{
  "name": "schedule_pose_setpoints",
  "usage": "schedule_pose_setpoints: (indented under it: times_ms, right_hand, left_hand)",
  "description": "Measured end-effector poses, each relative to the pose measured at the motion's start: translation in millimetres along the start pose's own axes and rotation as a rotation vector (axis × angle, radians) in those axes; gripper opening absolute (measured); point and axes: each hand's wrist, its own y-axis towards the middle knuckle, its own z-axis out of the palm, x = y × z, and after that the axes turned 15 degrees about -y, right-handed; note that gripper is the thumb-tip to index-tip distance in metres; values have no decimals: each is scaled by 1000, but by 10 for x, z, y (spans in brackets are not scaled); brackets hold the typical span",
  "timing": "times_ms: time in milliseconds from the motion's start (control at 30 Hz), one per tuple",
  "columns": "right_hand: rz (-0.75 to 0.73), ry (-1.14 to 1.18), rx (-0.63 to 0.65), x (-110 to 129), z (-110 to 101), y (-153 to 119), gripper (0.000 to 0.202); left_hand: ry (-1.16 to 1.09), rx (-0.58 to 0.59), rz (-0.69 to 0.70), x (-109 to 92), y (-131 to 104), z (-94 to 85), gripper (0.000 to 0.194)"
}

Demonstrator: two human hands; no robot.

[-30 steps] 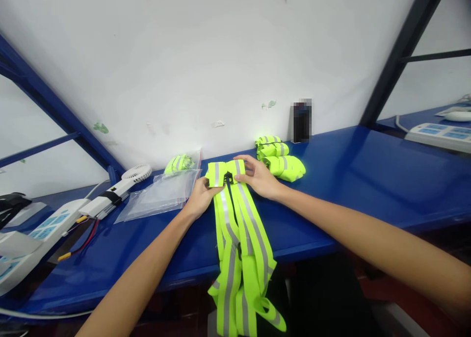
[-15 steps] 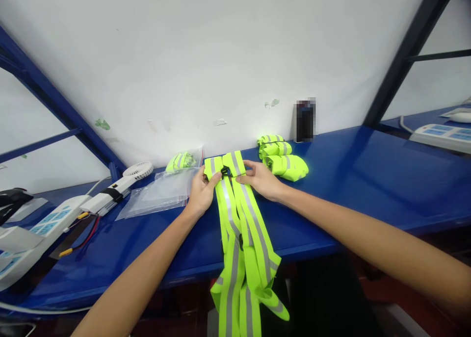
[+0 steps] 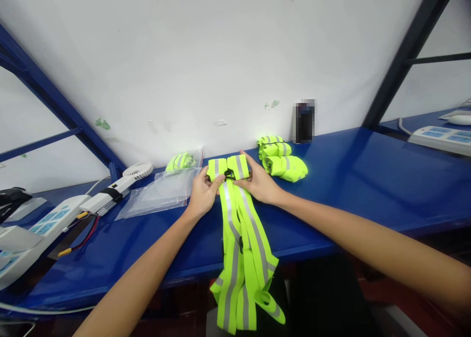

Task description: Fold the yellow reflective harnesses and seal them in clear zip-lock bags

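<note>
Item: reflective strap vest [image 3: 239, 229], fluorescent yellow-green webbing with a grey reflective stripe down the middle of each band.
Layout: bands gathered into one long bundle, folded over at the far end into two short loops side by side; a small black buckle [image 3: 228, 173] sits right where the loops meet.
Position: folded end lies on the blue bench [image 3: 368, 180], about mid-depth; the bundle runs back toward you across the top, and its tail hangs over the near edge, loose loops dangling below.
Second black fitting: partway down the bundle near the bench edge, too small to tell what it is.
Your left hand [image 3: 201, 194]: thumb and fingers pinching the left loop at the fold.
Your right hand [image 3: 259, 182]: fingers closed over the right loop, thumb near the buckle, pinching it.
Hand spacing: close together, almost touching at the buckle.
Right of your hands: pile of folded vests [image 3: 281, 156], same colour, close to the wall.
Left of your hands: clear zip bags [image 3: 162, 192] flat on the bench, one bagged vest [image 3: 180, 161] behind them.
Far left: handheld white fan [image 3: 121, 182] and a white power strip [image 3: 33, 231].
</note>
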Motion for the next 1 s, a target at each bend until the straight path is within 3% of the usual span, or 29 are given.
schedule_pose_setpoints:
  times_ms: [167, 333, 467, 567, 667, 833, 1000]
  right_hand:
    - [-89, -166, -10, 82, -62, -53, 99]
    - [-97, -118, 14, 147, -78, -69, 96]
    - [37, 24, 63, 128, -55, -28, 96]
    - [228, 260, 145, 134, -44, 12, 72]
    - [326, 538, 274, 210, -69, 18, 42]
    - [410, 660, 417, 293, -122, -5, 36]
    - [349, 641, 223, 154, -59, 56, 29]
  left_hand:
    - [-10, 46, -9, -38, -3, 18, 43]
    - [-15, 52, -8, -7, -1, -3, 46]
    - [-7, 34, 19, 37, -14, -8, 49]
    - [25, 21, 42, 65, -24, -29, 51]
    - [102, 11, 99, 77, -28, -73, 50]
    - [156, 41, 103, 64, -32, -90, 44]
    - [106, 102, 91, 32, -17, -43, 29]
